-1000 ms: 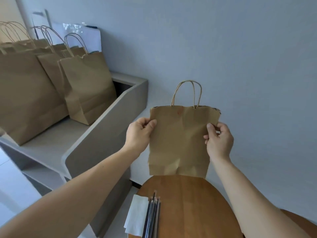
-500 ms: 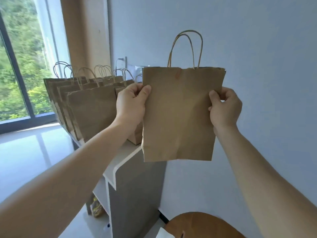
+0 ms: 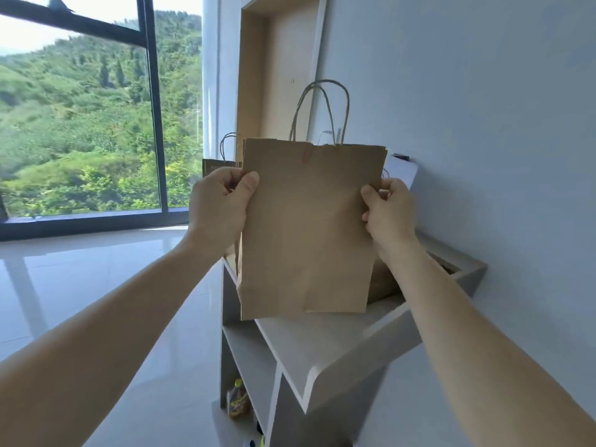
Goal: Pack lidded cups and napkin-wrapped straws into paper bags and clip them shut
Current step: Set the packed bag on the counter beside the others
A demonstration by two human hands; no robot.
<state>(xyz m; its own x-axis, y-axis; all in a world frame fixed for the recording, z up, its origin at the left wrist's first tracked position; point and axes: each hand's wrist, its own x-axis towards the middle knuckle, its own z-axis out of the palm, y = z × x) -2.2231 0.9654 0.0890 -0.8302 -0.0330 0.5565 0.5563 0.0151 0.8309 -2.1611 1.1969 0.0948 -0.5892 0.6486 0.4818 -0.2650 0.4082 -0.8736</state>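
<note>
1. A flat brown paper bag with twine handles (image 3: 306,227) is held upright, clear of the grey shelf unit (image 3: 325,346), over its top's near edge, probably for setting down.
2. Its side edges are pinched by the left hand (image 3: 219,208) and the right hand (image 3: 388,211), which keeps it square.

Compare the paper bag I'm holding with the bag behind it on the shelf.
The held bag is gripped at its side edges by the left hand and right hand; the shelf bag rests untouched on the grey shelf. The held bag shows nearly its whole front; the shelf bag is mostly hidden behind it. Both are brown paper.
</note>
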